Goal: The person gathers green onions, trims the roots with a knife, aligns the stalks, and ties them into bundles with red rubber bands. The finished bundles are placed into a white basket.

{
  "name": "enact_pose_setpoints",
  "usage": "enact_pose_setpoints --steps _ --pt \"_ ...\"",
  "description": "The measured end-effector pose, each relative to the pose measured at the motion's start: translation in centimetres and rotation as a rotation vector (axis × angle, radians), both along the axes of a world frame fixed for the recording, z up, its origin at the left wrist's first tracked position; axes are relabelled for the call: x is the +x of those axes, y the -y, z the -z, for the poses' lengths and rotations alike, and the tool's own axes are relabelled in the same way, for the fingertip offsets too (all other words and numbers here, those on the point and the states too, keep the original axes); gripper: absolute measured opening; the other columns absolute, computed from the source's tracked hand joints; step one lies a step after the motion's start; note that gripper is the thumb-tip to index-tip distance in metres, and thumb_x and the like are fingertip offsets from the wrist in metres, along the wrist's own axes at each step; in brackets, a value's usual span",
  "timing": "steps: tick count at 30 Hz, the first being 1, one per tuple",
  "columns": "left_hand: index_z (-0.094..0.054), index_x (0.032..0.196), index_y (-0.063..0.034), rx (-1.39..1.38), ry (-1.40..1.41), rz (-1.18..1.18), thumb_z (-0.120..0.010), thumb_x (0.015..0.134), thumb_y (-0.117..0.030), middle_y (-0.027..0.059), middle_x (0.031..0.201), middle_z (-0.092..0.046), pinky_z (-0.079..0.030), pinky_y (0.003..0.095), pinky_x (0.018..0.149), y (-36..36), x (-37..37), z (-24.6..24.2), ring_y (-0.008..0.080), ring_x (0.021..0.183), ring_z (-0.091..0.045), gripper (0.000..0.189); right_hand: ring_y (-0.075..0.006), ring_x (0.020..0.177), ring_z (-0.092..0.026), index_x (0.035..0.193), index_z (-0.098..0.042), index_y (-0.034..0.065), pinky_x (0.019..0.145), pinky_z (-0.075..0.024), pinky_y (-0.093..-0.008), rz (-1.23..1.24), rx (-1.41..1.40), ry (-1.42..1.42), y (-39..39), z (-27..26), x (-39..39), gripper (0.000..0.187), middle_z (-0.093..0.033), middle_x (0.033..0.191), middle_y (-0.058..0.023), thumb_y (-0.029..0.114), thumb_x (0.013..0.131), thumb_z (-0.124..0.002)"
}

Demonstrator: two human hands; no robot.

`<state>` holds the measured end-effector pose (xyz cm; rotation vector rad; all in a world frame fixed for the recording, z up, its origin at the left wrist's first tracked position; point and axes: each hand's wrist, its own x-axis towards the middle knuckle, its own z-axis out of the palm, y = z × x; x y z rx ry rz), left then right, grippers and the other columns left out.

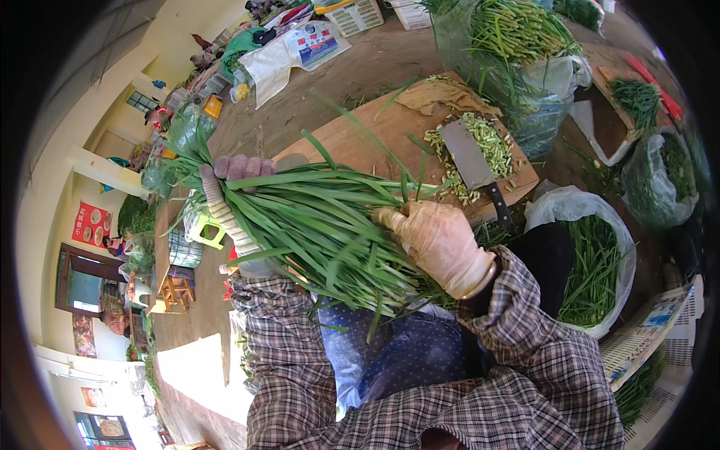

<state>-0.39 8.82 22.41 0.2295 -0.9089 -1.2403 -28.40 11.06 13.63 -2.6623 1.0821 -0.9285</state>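
A large bunch of long flat green leaves, seemingly garlic chives [315,208], lies across my lap. My left hand [239,191], in a striped knit glove, is closed around the leafy upper part. My right hand [436,242], in a pale thin glove, is at the bunch's other end with its fingers closed on the stems; its fingertips are partly hidden. Beyond the bunch is a wooden board [349,129]. A cleaver [467,154] with a black handle rests there on chopped pale green stem pieces [495,149], beside a crumpled tan cloth [444,97].
A plastic bag of loose green leaves [590,270] stands at my right. A tall bag of green stalks [512,84] is behind the board. White plastic crates [669,360] sit at lower right. Several people, one a seated person [115,322], are far off at left.
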Motion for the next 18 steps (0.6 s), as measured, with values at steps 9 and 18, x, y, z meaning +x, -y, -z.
enact_pose_setpoints --steps 9,18 --pt "-0.054 0.085 -0.0184 -0.017 0.026 -0.037 -0.05 0.102 -0.044 -0.0075 0.071 -0.052 -0.035 0.0301 0.069 -1.2 3.0 0.2 0.0094 0.062 -0.043 0.031 -0.0321 0.089 -0.068 0.125 -0.062 0.0168 0.073 -0.0557 -0.0394 -0.001 0.73 -0.425 -4.9 7.9 -7.5 0.04 -0.07 0.1 -0.0121 0.026 0.087 -0.071" --pt "-0.057 0.087 -0.0175 -0.085 0.008 -0.025 -0.052 0.101 -0.043 -0.006 0.073 -0.056 -0.037 0.031 0.068 -0.7 1.3 -0.7 0.0106 0.063 -0.046 0.03 -0.0236 0.081 -0.064 0.133 -0.049 0.0053 0.07 -0.0525 -0.034 -0.02 0.701 0.718 -1.0 2.4 -0.7 0.052 -0.065 0.106 -0.0175 0.024 0.09 -0.072"
